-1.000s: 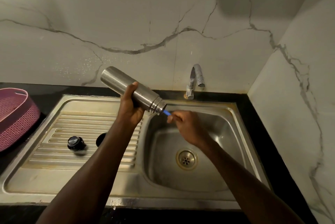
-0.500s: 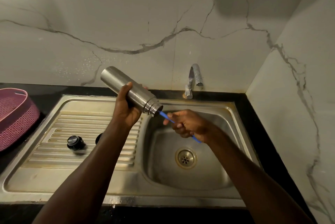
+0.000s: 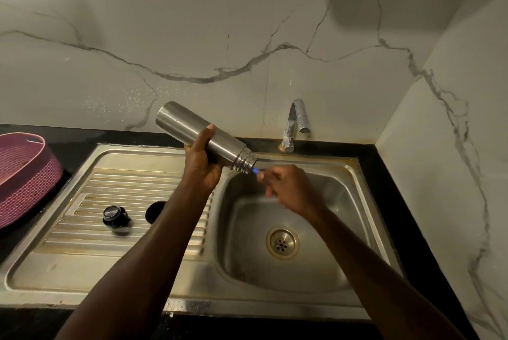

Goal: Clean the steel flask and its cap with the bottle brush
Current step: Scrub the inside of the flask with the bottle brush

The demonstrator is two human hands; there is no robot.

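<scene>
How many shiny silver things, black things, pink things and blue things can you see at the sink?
Silver: 3, the steel flask, the tap and the sink.
Black: 2, the cap and a round black thing half hidden by the left arm.
Pink: 1, the basket.
Blue: 1, the bottle brush handle.
Total: 7.
</scene>
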